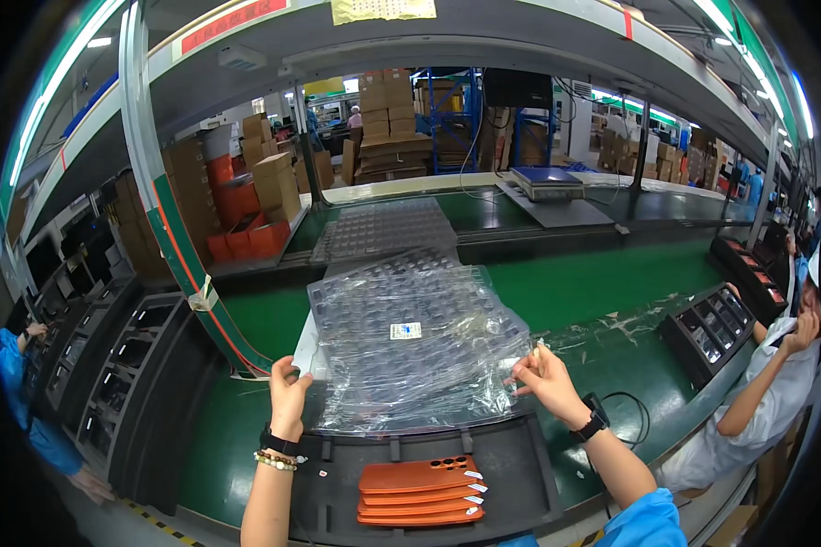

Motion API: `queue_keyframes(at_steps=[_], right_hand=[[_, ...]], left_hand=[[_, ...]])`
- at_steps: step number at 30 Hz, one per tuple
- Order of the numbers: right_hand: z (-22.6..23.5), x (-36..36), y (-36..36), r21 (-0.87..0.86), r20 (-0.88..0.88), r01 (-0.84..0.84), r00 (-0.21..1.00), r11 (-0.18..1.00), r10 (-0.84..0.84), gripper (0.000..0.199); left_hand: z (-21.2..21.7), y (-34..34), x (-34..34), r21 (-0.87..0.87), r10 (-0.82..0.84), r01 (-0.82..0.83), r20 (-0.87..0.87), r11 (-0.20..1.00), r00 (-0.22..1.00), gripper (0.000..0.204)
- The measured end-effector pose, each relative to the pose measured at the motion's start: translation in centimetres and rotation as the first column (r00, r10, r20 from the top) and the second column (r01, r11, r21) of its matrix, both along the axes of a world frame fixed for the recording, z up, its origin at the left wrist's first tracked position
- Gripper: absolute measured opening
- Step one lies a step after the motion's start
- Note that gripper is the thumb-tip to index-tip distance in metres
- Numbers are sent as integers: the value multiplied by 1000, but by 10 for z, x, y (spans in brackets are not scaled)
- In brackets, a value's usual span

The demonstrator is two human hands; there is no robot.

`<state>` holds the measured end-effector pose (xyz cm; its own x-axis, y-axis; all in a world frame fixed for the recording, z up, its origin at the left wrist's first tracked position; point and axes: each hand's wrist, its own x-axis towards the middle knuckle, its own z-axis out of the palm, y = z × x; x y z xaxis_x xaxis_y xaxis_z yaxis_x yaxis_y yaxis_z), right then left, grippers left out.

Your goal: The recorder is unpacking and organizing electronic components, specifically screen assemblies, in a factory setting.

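A stack of clear plastic blister trays (374, 305), wrapped in crinkled clear plastic film (410, 401), lies in front of me with a white label (406, 331) on top. Beside its left edge, near a white sheet edge (308, 346), my left hand (288, 387) has its fingers curled; what they hold, if anything, is hidden. On the right, my right hand (545, 381) pinches the loose edge of the film. Closer to me, several orange phone back covers (415, 481) with small white tabs lie stacked in a black tray (520, 465).
More blister trays (388, 228) lie behind the wrapped stack on the green bench (593, 278). A weighing scale (545, 182) stands at the back. Black phone trays (711, 328) sit at right, near a seated person (757, 401). A green metal post (187, 255) rises at left.
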<state>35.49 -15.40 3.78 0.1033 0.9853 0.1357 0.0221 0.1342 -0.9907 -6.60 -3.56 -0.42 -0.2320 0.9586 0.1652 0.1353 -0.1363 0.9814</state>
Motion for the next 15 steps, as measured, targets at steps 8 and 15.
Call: queue_keyframes(at_steps=[8,15], right_hand=[[-30,44,0,-59,228,199,957,978,-181,31],[-44,25,-8,-63,-241,-116,966,991,98,25]], left_hand=[[100,-78,113,116,-301,776,-878,620,371,30],[64,-74,237,-78,-215,931,-977,357,1,41]])
